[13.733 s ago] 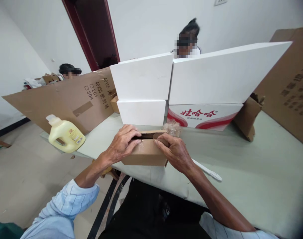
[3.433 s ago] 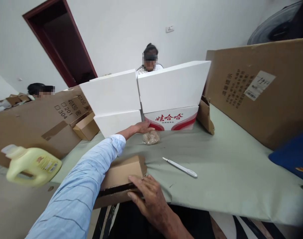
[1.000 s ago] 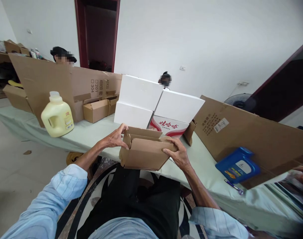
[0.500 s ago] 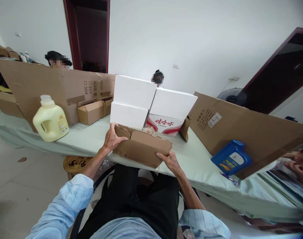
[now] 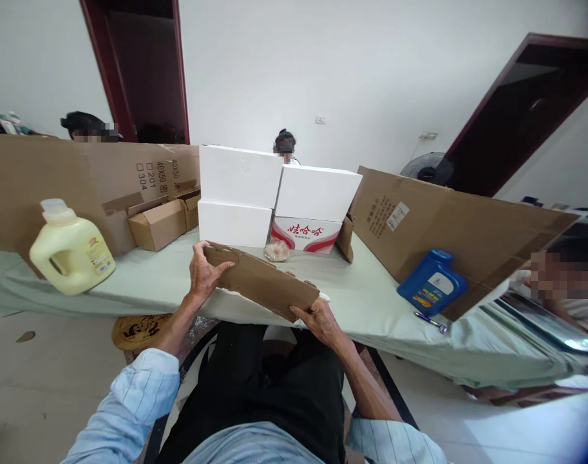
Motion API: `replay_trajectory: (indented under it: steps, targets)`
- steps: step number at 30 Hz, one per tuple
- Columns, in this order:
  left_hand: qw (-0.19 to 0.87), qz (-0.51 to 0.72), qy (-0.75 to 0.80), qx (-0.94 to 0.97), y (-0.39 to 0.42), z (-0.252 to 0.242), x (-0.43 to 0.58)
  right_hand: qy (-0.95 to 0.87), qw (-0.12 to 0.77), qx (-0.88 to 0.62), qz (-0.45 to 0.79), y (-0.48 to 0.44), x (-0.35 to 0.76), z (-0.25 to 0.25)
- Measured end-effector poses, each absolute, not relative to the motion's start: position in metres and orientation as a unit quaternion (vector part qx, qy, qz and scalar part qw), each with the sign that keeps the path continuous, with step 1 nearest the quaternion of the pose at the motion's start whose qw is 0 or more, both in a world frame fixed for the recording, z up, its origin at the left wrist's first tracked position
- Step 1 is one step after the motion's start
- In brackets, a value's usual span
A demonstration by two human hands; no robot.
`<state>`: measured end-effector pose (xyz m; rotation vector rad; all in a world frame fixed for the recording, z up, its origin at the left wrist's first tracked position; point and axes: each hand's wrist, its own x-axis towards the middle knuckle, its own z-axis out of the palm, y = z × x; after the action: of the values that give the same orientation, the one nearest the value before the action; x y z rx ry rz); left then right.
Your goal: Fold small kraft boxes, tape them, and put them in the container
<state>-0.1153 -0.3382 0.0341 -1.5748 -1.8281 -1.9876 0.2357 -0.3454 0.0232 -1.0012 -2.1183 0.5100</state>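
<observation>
A brown cardboard box [image 5: 262,278], looking flattened or narrow from here, is held tilted over the table's near edge. My left hand [image 5: 207,270] grips its left end, thumb on the near face and fingers behind. At the lower right end my right hand [image 5: 322,319] pinches the cardboard, its fingers partly hidden underneath. Just beyond the box lies a small clear plastic bundle [image 5: 277,251] on the green cloth. Behind that, white boxes [image 5: 240,177] are stacked, and one lower box with red print [image 5: 306,234] faces me.
A pale yellow jug [image 5: 74,251] stands at the left, near a small open carton [image 5: 158,224]. On the right are a blue bottle [image 5: 433,283] and a purple-handled tool [image 5: 431,321]. Large cardboard panels [image 5: 404,219] flank the table. Other people sit beyond and at the right.
The cardboard box has turned to a thinner, more edge-on view, its right end lower. The plastic bundle behind it now shows more fully. My view has shifted to the right.
</observation>
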Motion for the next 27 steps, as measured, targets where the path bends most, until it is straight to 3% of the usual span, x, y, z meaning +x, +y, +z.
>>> replay_trajectory:
  steps: [7, 13, 17, 22, 27]
  targets:
    - [-0.025, -0.687, -0.484, -0.542, -0.342, 0.046, -0.121, -0.830, 0.394, -0.372, 0.132, -0.365, 0.232, 0.017]
    - [-0.040, -0.653, -0.516, -0.553, -0.334, 0.063, -0.121, -0.845, 0.370, -0.361, 0.137, -0.388, 0.242, 0.021]
    - [-0.050, -0.633, -0.492, -0.596, -0.323, 0.067, -0.107, -0.809, 0.410, -0.406, 0.111, -0.396, 0.260, 0.013]
    - [-0.062, -0.561, -0.514, -0.646, -0.315, 0.059, -0.096, -0.694, 0.499, -0.518, 0.029, -0.388, 0.322, 0.017]
    - [-0.120, -0.436, -0.563, -0.692, -0.314, 0.023, -0.112, -0.585, 0.523, -0.619, -0.037, -0.356, 0.403, 0.040]
